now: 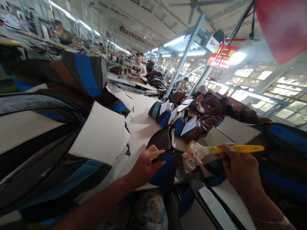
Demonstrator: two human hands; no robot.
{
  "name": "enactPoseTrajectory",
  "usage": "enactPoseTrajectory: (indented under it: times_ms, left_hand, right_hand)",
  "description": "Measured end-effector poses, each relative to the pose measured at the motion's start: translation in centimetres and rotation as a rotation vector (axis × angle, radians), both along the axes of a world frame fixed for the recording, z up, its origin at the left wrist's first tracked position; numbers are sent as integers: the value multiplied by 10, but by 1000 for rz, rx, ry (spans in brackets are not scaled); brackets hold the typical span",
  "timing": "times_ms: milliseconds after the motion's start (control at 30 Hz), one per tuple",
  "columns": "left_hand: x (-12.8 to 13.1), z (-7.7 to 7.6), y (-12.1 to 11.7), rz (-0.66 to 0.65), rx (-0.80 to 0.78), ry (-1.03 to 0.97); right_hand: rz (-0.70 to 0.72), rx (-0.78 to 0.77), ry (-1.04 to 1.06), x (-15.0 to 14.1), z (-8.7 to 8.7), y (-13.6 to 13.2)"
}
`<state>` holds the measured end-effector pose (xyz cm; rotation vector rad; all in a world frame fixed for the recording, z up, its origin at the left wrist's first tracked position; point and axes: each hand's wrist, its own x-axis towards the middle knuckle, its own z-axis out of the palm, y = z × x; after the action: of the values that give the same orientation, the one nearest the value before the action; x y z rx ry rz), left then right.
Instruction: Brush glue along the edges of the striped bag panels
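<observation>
My right hand [236,164] grips a brush [247,148] by its yellow handle. The pale, clotted bristles sit at a small glue-crusted container [190,165], whose inside I cannot make out. Between the thumb and fingers of my left hand [147,166] is the edge of a dark leather piece [166,169] with a blue band, folded or stacked in layers. This piece stands just left of the container. Close below both hands lies another dark piece with a pale strip [213,204].
Stacked panels with cream faces [96,134] rise on the left. Blue-banded pieces [179,124] stand in a row beyond my hands, before heaped brown leather [208,102]. More panels [283,159] lie at right. A co-worker [141,68] sits across the cream tabletop [141,111].
</observation>
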<state>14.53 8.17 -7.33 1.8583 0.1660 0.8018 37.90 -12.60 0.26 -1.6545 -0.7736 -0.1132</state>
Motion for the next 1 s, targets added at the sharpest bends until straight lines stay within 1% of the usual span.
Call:
enactPoseTrajectory:
  times_ms: [67, 133, 200, 267, 300, 367, 433, 467, 533, 567, 600, 633, 667, 733, 800, 900, 967, 1000]
  left_hand:
    - [1, 6, -4, -43, -4, -3]
    - [1, 11, -7, -80, -7, -5]
    - [-2, 15, -10, -112, -22, 0]
    - [-5, 18, -12, -139, -45, 4]
    - [-6, 20, -13, -151, -54, 6]
    - [-9, 21, -14, -171, -71, 11]
    - [-11, 22, -13, -178, -84, 16]
    - [-12, 22, -13, -181, -90, 18]
    - [-12, 22, -12, -185, -114, 14]
    - [-12, 22, -11, -185, -135, 13]
    - [-12, 21, -10, -181, -161, 13]
    - [-12, 20, -10, -176, -192, 16]
    - [-12, 19, -9, -172, -226, 19]
    - [-13, 17, -9, -182, -316, 26]
    - [-13, 15, -10, -223, -440, 29]
    - [-13, 12, -11, -304, -641, 28]
    - [-14, 11, -11, -345, -715, 27]
    - [-15, 11, -10, -355, -720, 29]
  right_hand:
    - [114, -1, 6, -33, 28, 11]
    - [244, -12, -9, -62, 45, 22]
    - [398, -47, -76, -82, 51, 33]
    - [493, -127, -218, -91, 50, 43]
    - [491, -167, -303, -93, 50, 46]
    - [406, -197, -457, -93, 50, 50]
    - [308, -153, -532, -95, 51, 50]
    - [305, -132, -546, -96, 51, 50]
    - [397, -141, -580, -99, 50, 48]
    - [450, -168, -609, -101, 49, 48]
    - [482, -200, -643, -102, 48, 47]
    - [479, -224, -676, -102, 47, 45]
    - [443, -230, -699, -102, 45, 44]
    - [346, -173, -703, -100, 42, 40]
    - [345, -136, -691, -97, 37, 36]
    - [398, -174, -734, -92, 26, 32]
    - [334, -159, -744, -88, 19, 30]
    - [284, -130, -729, -86, 16, 29]
